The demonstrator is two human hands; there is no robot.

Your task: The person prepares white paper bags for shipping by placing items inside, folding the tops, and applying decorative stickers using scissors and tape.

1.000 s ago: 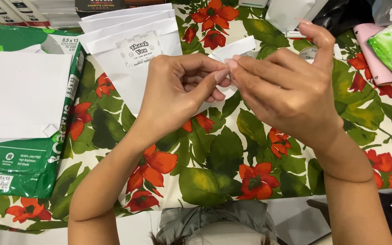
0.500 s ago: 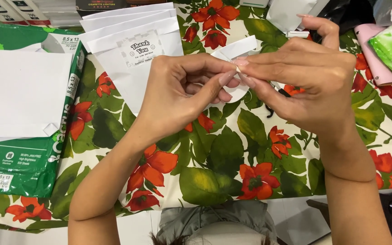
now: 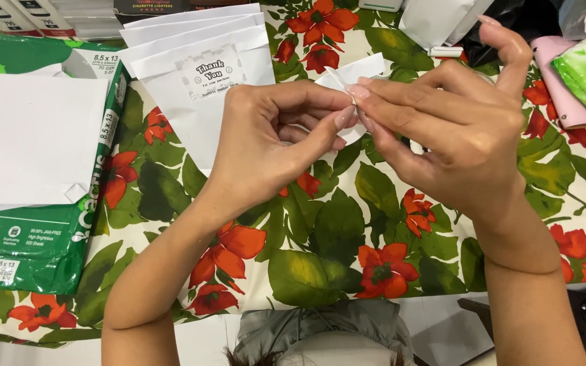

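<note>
Floral oilcloth (image 3: 334,237), glossy with red blooms and green leaves, covers the table. Above it, the left hand (image 3: 272,142) and right hand (image 3: 456,129) meet fingertip to fingertip, both pinching a small white paper strip (image 3: 350,73). Thumbs and forefingers are closed on it; the right little finger sticks up. Thin and flat, the strip runs up toward the right. White envelopes (image 3: 198,74) lie fanned just behind, beside a green paper ream (image 3: 42,237).

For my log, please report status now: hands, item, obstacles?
Left hand and right hand pinch small white paper piece. Held above floral tablecloth. Nothing blocking.
</note>
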